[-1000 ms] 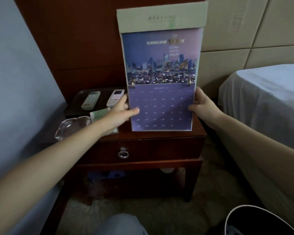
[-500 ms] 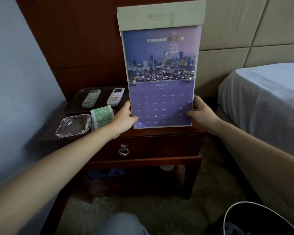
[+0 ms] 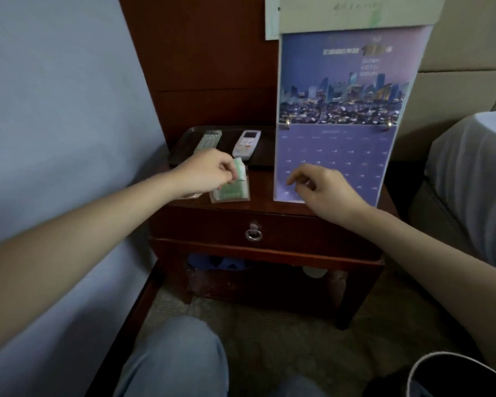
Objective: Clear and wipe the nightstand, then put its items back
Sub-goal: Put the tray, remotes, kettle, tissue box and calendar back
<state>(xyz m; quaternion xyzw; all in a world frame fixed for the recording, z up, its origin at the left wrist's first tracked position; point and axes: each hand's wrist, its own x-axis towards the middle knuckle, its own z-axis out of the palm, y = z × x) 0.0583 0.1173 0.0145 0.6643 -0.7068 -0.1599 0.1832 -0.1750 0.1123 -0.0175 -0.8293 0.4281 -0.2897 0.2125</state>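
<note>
Head view: dark red-brown wooden nightstand worktop (image 3: 258,200) is carrying a dark rectangular tray (image 3: 184,144) holding two pale remote controls, a grey-green one (image 3: 208,141) and a white one (image 3: 246,144). Left hand (image 3: 204,174) is pinching green paper packets (image 3: 238,170) standing in a clear plastic holder (image 3: 230,193) just in front of the tray. Purple cityscape wall calendar (image 3: 344,116) is standing upright at the right. Right hand (image 3: 324,190) is hovering before it, fingers loosely curled, gripping nothing.
</note>
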